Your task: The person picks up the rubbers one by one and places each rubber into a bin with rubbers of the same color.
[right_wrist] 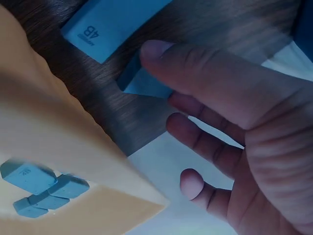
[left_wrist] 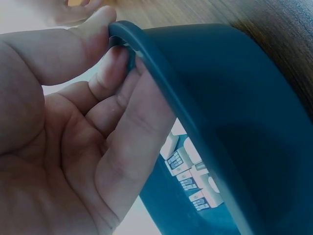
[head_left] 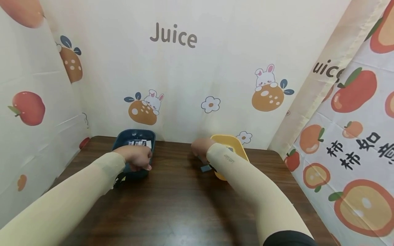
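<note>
My left hand [head_left: 137,157] grips the rim of a dark blue plastic basket [left_wrist: 234,93], its thumb outside and fingers inside. Small white blocks with dark print [left_wrist: 188,178] lie in that basket. Beside the yellow basket [head_left: 226,138], my right hand [head_left: 201,147] pinches a blue eraser [right_wrist: 142,81] between thumb and index finger, its other fingers loosely bent. Another blue eraser [right_wrist: 105,29], marked 4B, rests on the table close by; in the head view this blue eraser [head_left: 205,168] is partly beside the wrist. Several blue erasers [right_wrist: 44,188] sit inside the yellow basket.
Both baskets stand toward the back of a dark brown wooden table [head_left: 172,201], left and right with a gap between. A fruit-printed curtain [head_left: 184,75] hangs behind the table, and more printed cloth [head_left: 347,143] flanks the right side.
</note>
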### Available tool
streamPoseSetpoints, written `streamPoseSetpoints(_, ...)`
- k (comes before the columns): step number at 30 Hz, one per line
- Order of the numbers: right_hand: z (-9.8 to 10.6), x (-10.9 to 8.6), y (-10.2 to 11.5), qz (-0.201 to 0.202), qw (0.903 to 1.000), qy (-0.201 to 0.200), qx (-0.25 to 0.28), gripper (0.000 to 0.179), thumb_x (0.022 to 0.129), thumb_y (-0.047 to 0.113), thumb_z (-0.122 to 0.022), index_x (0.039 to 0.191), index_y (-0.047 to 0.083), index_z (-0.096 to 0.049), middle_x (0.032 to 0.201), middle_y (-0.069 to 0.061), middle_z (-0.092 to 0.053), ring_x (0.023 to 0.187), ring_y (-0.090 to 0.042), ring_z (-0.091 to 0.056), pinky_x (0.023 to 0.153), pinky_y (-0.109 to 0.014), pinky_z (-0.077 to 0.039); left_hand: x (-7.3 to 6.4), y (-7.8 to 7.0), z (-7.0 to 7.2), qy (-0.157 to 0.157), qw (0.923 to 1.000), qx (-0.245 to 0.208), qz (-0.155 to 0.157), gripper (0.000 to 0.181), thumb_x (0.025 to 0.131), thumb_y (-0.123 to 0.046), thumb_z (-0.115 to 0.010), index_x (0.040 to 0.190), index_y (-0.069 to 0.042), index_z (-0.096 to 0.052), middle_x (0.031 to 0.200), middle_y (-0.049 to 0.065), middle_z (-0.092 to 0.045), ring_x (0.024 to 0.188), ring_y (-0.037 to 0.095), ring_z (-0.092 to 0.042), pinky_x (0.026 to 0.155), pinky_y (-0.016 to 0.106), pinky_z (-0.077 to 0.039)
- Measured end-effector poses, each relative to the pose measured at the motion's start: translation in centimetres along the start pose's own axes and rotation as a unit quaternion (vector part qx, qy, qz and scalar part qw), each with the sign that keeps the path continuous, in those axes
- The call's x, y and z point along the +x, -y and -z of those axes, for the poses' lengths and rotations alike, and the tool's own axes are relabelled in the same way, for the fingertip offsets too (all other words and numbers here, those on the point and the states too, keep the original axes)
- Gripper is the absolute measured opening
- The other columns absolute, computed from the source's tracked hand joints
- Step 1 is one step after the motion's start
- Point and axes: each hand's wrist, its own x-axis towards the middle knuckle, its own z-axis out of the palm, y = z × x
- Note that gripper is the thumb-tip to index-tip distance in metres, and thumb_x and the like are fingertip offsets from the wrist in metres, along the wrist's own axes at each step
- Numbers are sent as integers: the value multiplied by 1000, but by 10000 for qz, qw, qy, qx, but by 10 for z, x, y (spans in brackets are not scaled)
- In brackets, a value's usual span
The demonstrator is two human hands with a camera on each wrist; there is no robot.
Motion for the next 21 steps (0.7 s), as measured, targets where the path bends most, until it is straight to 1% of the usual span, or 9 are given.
streamPoseSetpoints(3, -1, 1, 8, -169, 9994, -31, -291, 25, 83, 5, -93, 93, 21, -77, 88, 6, -75, 80, -14, -65, 75, -31, -64, -1, 1, 0, -14, 10000, -11, -1, 39, 107, -18, -78, 138, 1, -65, 116, 15, -69, 98, 30, -71, 83, 42, -69)
streamPoseSetpoints(5, -2, 2, 11, -289, 9989, -6, -378, 19, 91, 7, -90, 98, 20, -79, 90, 4, -76, 82, -15, -68, 79, -32, -65, -3, 0, 0, -22, 10000, -6, -4, 39, 107, -19, -77, 138, 1, -65, 115, 15, -69, 98, 30, -71, 83, 42, -69)
streamPoseSetpoints(7, -4, 4, 13, -339, 9984, 29, -443, 15, 94, 10, -89, 102, 20, -80, 91, 3, -77, 83, -15, -71, 81, -32, -66, -4, -1, 0, -24, 10000, 15, -7, 38, 107, -19, -77, 137, 1, -65, 115, 15, -69, 97, 30, -70, 83, 41, -69)
streamPoseSetpoints(10, -3, 4, 14, -306, 9980, 132, -529, 16, 93, 8, -88, 100, 18, -78, 88, 2, -75, 82, -16, -70, 78, -31, -65, -5, -3, 0, -24, 10000, 57, -22, 37, 108, -19, -76, 136, 0, -65, 114, 15, -69, 96, 30, -70, 83, 41, -69)
streamPoseSetpoints(14, -1, -4, 15, -217, 9990, 73, -379, 21, 85, 2, -85, 81, 19, -73, 75, 4, -65, 69, -15, -56, 61, -29, -52, -5, -3, 0, -25, 10000, 83, -42, 35, 109, -19, -76, 136, 0, -66, 113, 14, -69, 96, 29, -70, 83, 41, -69)
streamPoseSetpoints(15, 2, -8, 14, -154, 9997, 14, -195, 21, 82, 0, -83, 78, 18, -73, 73, 4, -64, 65, -13, -52, 57, -29, -49, -5, -3, 0, -24, 10000, 82, -37, 33, 109, -19, -76, 134, 0, -67, 112, 14, -70, 96, 29, -70, 83, 41, -69)
streamPoseSetpoints(17, 9, -18, 11, -135, 9981, -43, 607, 21, 80, -3, -82, 83, 16, -75, 77, 3, -66, 63, -12, -53, 55, -28, -48, -5, -2, 0, -19, 10000, 85, -34, 31, 109, -20, -76, 132, -1, -68, 111, 14, -70, 96, 29, -70, 83, 41, -69)
streamPoseSetpoints(19, 19, -28, 5, -125, 9891, -174, 1454, 22, 81, -2, -84, 95, 14, -79, 86, 2, -73, 66, -11, -61, 57, -25, -50, -5, -1, 0, -17, 10000, 76, -28, 32, 109, -20, -76, 133, -1, -68, 112, 14, -70, 96, 29, -70, 83, 41, -69)
streamPoseSetpoints(21, 30, -38, -3, -99, 9760, -342, 2149, 25, 87, 3, -88, 109, 14, -80, 100, 0, -77, 77, -13, -69, 66, -25, -56, -5, 0, 0, -18, 10000, 59, -15, 35, 108, -20, -76, 136, 0, -67, 113, 14, -70, 97, 29, -71, 83, 41, -69)
